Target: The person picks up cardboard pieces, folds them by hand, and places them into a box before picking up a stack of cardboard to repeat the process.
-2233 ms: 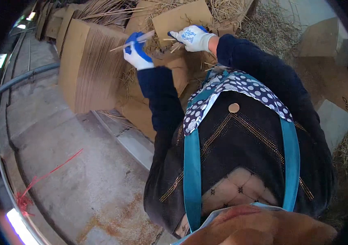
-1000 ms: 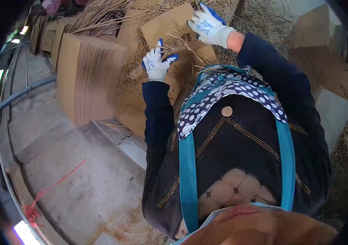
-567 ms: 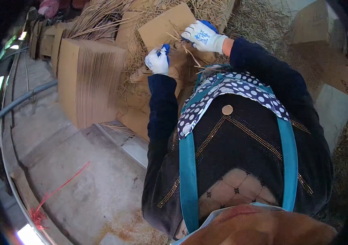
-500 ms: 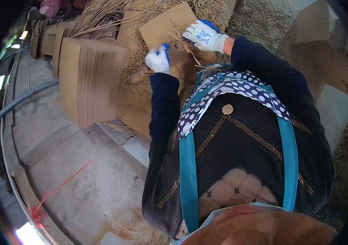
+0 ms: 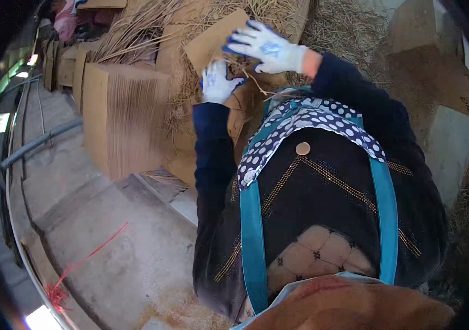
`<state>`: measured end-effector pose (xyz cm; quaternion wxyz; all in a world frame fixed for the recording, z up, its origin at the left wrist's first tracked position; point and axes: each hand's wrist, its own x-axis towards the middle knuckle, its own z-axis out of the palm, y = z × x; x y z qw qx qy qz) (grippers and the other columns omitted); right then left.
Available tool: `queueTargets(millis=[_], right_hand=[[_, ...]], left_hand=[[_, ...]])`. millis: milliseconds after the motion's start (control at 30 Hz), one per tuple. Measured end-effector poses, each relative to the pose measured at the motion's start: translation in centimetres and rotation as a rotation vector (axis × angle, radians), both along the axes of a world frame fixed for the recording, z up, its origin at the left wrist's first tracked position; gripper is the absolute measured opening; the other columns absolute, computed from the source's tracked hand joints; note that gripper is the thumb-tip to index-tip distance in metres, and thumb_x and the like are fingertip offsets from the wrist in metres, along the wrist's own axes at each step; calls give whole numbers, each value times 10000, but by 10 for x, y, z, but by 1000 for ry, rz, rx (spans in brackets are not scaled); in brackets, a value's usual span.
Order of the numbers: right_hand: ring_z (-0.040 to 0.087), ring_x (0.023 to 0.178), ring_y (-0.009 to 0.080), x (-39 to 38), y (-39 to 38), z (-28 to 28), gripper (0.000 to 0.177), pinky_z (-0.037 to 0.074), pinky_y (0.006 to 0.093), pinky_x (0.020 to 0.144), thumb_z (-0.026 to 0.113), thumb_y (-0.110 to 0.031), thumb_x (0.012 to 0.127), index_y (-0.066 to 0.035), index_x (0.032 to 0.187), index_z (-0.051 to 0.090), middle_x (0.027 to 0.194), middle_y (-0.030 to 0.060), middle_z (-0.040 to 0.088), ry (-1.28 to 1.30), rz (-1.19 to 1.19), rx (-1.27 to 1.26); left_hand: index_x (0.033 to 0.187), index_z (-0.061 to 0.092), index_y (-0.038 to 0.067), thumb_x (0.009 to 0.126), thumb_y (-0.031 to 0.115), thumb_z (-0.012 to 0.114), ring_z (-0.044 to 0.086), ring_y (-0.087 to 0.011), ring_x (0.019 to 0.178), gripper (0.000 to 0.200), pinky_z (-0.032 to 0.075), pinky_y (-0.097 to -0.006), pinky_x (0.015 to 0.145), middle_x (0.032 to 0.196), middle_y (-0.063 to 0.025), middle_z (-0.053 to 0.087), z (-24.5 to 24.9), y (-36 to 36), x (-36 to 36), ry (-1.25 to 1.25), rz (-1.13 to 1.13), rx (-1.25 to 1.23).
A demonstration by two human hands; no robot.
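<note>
A flat piece of brown cardboard (image 5: 218,36) lies tilted among dry straw-like strands in front of me. My right hand (image 5: 267,48), in a white and blue glove, is spread over its right side with fingers apart. On its lower edge rests my left hand (image 5: 219,83), gloved alike, fingers stretched and thumb out to the side. A few thin dry stalks (image 5: 255,82) stick out between the two hands, toward my apron (image 5: 306,118). Neither hand grips anything.
To the left stands a tall stack of cardboard sheets (image 5: 132,121). Long stalks (image 5: 135,41) lie heaped behind it. Loose straw (image 5: 350,36) covers the floor at the right, near a cardboard box (image 5: 419,27). Red string (image 5: 58,291) hangs by a rail at lower left.
Both hands were closed around the stalks at the cardboard and have opened. The right hand moved slightly left with fingers spread; the left now lies flatter on the lower edge.
</note>
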<state>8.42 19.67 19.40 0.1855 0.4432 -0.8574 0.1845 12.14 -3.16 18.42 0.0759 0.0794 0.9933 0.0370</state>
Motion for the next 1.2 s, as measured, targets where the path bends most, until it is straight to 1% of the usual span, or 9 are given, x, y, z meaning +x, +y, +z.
queueTargets(millis=[67,133,167,233,433,833,1033,1100,1200], right_hand=[[417,1241,294,-2,28,4,738,305,376,1054,717,-187,679,-63,1335,402,1325,159,448,19,7,-384],[349,1308,258,-15,64,-28,854,269,379,1084,767,-199,700,-67,1407,306,1399,118,395,-406,94,-926],[278,1347,212,-27,80,-83,907,231,359,1102,765,-160,704,-94,1440,240,1449,98,322,-763,-4,-962],[301,1334,228,-34,76,-131,950,263,342,1089,775,-136,650,-98,1432,237,1449,103,319,-666,24,-884],[273,1343,302,2,9,-147,1046,264,342,1078,805,-292,634,-124,1449,172,1449,174,283,-1109,-240,-626],[334,1298,243,-1,-3,-122,909,271,338,1072,757,-154,706,-95,1434,218,1422,121,335,-906,25,-793],[389,1269,258,-11,13,-81,792,322,355,1044,737,-262,746,-99,1398,318,1365,129,422,-714,88,-815],[403,1252,283,-25,23,-64,710,350,356,1016,695,-362,759,-101,1352,404,1350,137,437,-205,32,-150],[537,1042,291,-37,20,-60,477,450,373,858,627,-361,800,-107,1196,548,1146,116,566,-103,140,-74]], left_hand=[[1173,556,98,616,501,738,538,-303,1100,711,399,-423,934,1163,-156,579,2,9,-1,-207,144,76],[1007,628,49,626,392,763,612,-310,900,529,477,-389,786,967,-130,644,-13,2,4,187,-45,97],[1007,628,49,626,392,763,612,-310,900,529,477,-389,786,967,-130,644,-11,2,6,183,-41,101],[1019,622,44,634,392,759,607,-320,893,537,474,-396,771,966,-143,638,-4,0,2,105,-16,112],[1022,601,87,643,434,737,555,-278,975,532,345,-444,931,962,-97,616,-11,-21,-2,111,-50,-100],[1202,504,54,585,466,761,502,-279,963,785,372,-408,820,1045,-110,552,-23,-8,27,298,79,68],[907,636,112,582,469,732,532,-256,906,492,383,-397,778,968,-58,611,-33,-5,20,335,93,-32],[904,633,118,583,454,726,535,-255,901,473,383,-399,772,948,-55,616,-33,-4,20,349,99,-35],[881,630,120,569,436,744,563,-257,864,459,408,-403,733,894,-57,624,-29,1,22,396,89,-76]])
